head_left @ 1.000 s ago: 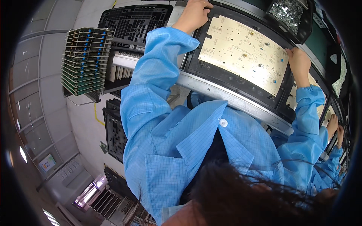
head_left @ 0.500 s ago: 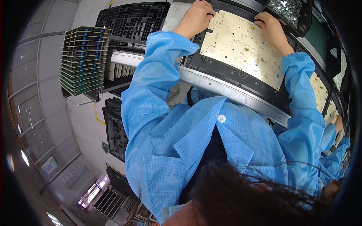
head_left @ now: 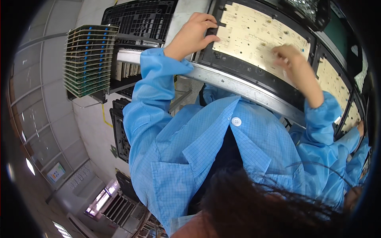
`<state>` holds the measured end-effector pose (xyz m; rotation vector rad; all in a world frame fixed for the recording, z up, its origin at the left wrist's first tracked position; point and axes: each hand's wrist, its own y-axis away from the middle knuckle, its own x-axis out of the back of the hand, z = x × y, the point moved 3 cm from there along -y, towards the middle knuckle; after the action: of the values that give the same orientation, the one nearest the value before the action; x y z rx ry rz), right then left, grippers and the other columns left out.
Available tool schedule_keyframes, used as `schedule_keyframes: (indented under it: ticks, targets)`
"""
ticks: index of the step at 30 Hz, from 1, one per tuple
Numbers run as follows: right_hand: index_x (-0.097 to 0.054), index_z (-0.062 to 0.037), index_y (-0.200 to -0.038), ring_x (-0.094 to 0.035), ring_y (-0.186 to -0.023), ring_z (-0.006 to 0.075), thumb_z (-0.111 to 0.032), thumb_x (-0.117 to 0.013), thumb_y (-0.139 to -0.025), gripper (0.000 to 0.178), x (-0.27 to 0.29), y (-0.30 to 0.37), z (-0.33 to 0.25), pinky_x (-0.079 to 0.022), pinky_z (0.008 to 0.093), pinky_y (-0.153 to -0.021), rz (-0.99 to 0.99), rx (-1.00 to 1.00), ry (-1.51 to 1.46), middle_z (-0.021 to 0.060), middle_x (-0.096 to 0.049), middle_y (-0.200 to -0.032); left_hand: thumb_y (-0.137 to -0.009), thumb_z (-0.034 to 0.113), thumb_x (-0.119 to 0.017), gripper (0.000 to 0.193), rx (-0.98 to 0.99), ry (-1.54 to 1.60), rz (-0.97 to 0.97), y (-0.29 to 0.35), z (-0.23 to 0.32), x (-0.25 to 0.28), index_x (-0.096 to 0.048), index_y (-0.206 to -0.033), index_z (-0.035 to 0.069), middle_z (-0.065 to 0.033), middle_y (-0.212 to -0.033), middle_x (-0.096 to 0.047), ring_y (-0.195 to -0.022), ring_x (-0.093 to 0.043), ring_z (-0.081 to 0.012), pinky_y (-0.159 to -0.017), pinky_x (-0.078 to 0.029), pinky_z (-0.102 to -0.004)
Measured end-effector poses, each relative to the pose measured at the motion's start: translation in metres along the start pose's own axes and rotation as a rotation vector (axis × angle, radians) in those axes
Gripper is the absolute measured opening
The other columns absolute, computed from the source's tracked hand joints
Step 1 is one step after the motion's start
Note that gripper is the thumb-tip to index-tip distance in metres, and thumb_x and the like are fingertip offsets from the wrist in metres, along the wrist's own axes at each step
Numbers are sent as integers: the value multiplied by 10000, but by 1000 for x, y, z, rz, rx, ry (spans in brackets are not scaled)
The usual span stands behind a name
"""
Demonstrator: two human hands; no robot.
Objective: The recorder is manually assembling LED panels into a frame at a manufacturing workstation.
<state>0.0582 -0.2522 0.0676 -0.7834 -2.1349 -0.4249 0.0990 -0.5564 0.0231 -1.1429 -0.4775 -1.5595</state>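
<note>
A cream-coloured circuit board lies flat in a black carrier frame at the upper middle. My left hand is at the left side of this frame, thumb and index finger apart, the thumb tip near the board's left edge. Over the board's lower right part hovers my right hand, its fingers bent and smeared by motion. Whether those fingers touch the board or hold anything cannot be made out.
A metal rail runs along the frame's near side. More cream boards sit in frames to the right, where another person's hand shows. At left stands a rack of stacked green circuit boards; black grid trays are behind.
Both hands have left the board's far edge and come nearer to me, the left one to the frame's left side. In view, the board and frame sit further up and to the right.
</note>
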Motion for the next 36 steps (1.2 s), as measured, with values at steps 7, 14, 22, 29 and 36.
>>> schedule_keyframes:
  ticks: [7,14,22,29,36]
  targets:
    - [-599,-3,-1069,-597,-855,341,-79,-724,-774,330,-51,32,-21,-493,389,-758,171,0,18,167,-601,-925,-777,28,-684,116,53,106,189,4,14,-27,-660,-889,12,-96,-1031,-639,-1015,-528,-301,-888,-455,-369]
    - [-620,-14,-1082,-546,-714,205,22,-677,-810,280,2,94,11,-458,298,-659,454,-281,54,105,-560,-838,-785,-1,-674,112,-77,152,148,5,20,-27,-679,-896,12,-91,-994,-668,-972,-561,-299,-876,-463,-376]
    - [-643,-26,-967,-537,-769,282,-19,-729,-732,250,-11,125,20,-463,350,-680,368,-141,151,110,-566,-779,-728,60,-753,236,-65,177,-57,16,51,-1,-699,-957,45,-100,-1094,-637,-1108,-552,-317,-1005,-430,-430]
    - [-565,-58,-792,-533,-584,274,-119,-723,-818,171,-49,117,30,-428,376,-533,608,-556,372,87,-553,-658,-738,46,-746,166,-39,134,3,32,53,-22,-702,-899,44,-90,-976,-667,-1046,-621,-297,-1025,-445,-470]
    - [-686,-29,-1008,-566,-687,231,-115,-734,-821,211,-18,122,46,-462,335,-594,754,-450,524,76,-605,-788,-787,-8,-665,107,96,36,235,32,70,-42,-618,-872,35,-124,-972,-613,-959,-572,-321,-922,-456,-451]
